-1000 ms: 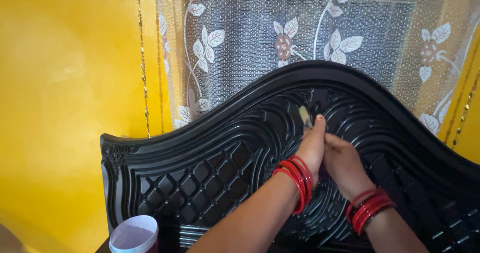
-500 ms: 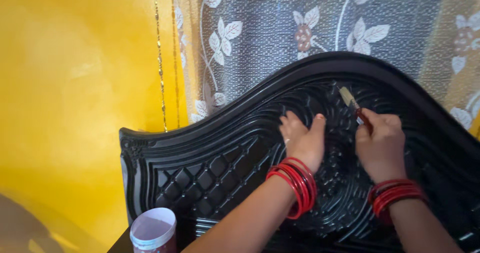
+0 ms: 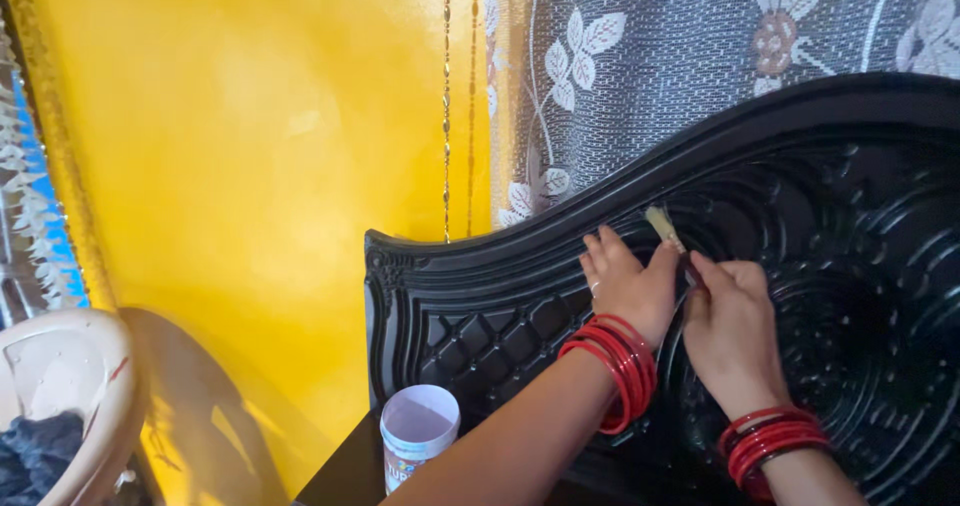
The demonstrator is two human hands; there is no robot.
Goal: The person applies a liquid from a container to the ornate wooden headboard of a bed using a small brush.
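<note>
Small brush (image 3: pixel 663 228) pinched in right hand (image 3: pixel 733 334), bristles on carved black headboard (image 3: pixel 850 266); left hand (image 3: pixel 628 284) flat, fingers spread, beside it; likely risk: open paint tin (image 3: pixel 419 446) elbowed over.

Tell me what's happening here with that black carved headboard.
A person is working a small brush over the black carved headboard. The right hand grips the brush handle, bristles against the carving near the upper curve. The left hand rests flat on the headboard right beside it. Both wrists carry red bangles. A small open container stands at the lower left by the headboard. Behind are a yellow wall and a lace curtain.
</note>
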